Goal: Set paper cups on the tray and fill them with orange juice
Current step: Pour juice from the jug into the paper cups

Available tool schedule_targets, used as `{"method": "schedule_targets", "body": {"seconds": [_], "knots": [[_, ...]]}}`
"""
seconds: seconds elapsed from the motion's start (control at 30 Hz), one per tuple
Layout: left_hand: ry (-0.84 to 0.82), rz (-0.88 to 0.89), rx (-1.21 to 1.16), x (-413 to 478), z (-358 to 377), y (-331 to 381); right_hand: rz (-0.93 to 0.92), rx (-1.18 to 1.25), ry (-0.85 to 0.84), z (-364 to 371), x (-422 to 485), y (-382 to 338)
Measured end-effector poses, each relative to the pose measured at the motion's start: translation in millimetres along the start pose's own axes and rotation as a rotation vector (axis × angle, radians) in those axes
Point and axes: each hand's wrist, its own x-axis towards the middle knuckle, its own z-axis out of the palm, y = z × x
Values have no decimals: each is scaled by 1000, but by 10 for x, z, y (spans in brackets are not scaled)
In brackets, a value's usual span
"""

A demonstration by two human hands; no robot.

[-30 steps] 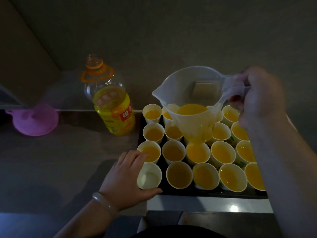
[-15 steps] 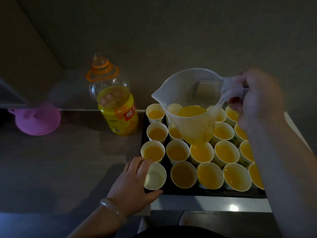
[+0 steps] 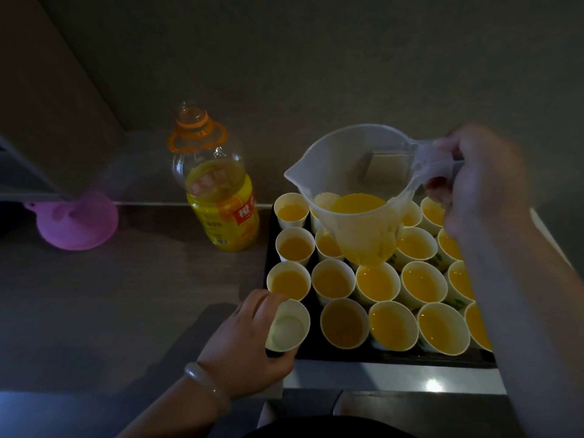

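Dim counter [image 3: 126,295] carries the tray [image 3: 379,356] of filled cups [image 3: 376,284]. At its near-left corner the left hand [image 3: 243,352] grips the one empty cup [image 3: 289,327]; the right hand [image 3: 483,181] clasps the jug [image 3: 354,184] by its handle, above the cups. Next, likely: swing the spout over and pour.

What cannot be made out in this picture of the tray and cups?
Head view:
1. Fill of the back cups: the measuring jug in the right hand covers them.
2. The tray's right end: the right forearm covers it.
3. Whether the empty paper cup stands on the tray: the left hand hides its base.
4. The juice bottle's label text: too dim and small.
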Motion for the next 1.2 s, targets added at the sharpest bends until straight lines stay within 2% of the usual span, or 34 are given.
{"method": "schedule_targets", "body": {"seconds": [0.2,0.4,0.53,0.67,0.73,0.9,1.03,1.2], "knots": [[90,76,-96,25,-185,68,5,-44,-34,-19,38,-31],[270,36,-206,255,-507,195,-28,-20,-126,1,47,-57],[311,-3,-277,399,-684,288,-74,-157,-127,-3,34,-112],[306,-88,-240,565,-735,298,-143,-190,-135,40,15,-201],[285,-112,-218,627,-739,278,-197,-197,-203,62,-2,-220],[288,-92,-218,706,-735,289,-380,-401,-293,139,-31,-253],[289,-96,-235,740,-701,303,-430,-527,-320,221,-26,-292],[273,-125,-279,746,-655,294,-596,-700,-363,283,-44,-323]]}}
